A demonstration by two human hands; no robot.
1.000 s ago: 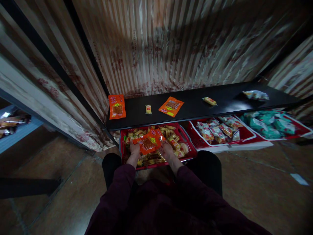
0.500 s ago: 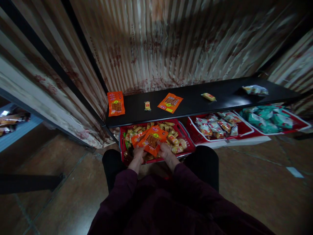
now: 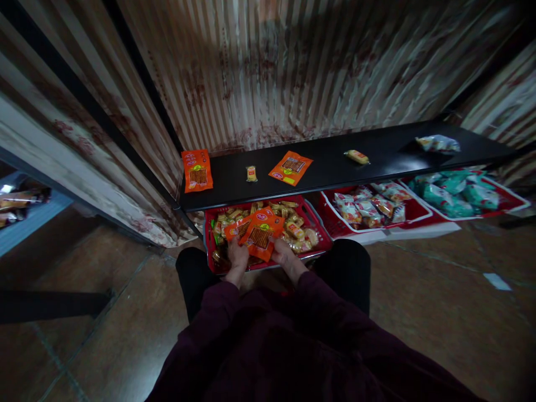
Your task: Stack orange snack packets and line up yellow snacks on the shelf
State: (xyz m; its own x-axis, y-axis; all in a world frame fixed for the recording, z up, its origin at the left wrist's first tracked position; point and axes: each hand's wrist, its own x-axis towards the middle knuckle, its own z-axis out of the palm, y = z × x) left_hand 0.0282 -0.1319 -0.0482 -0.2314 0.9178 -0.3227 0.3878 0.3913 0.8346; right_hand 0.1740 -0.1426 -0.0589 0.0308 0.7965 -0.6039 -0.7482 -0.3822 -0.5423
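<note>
Two orange snack packets overlap above a red basket (image 3: pixel 317 219) filled with small wrapped snacks (image 3: pixel 294 230). My right hand (image 3: pixel 283 253) grips the right edge of the front snack packet (image 3: pixel 263 233), which has a clear window showing brown sticks. My left hand (image 3: pixel 238 255) is closed at the lower edge of the rear snack packet (image 3: pixel 238 228), close to the front one. Part of the rear packet is hidden behind the front one. The fingertips of both hands are partly hidden by the packets.
On the black shelf (image 3: pixel 234 190) lie two more orange packets (image 3: pixel 198 171), two small yellow-wrapped snacks (image 3: pixel 250 173) and a clear-wrapped bag (image 3: pixel 438 144). Right of my basket stand a basket of wrapped snacks (image 3: pixel 368 212) and one of green packets (image 3: pixel 452 192). A metal post (image 3: pixel 142 100) rises at the left.
The view has tilted slightly, so the shelf and baskets sit a little higher. My left hand has shifted slightly on the packets; both hands stay at them over the basket.
</note>
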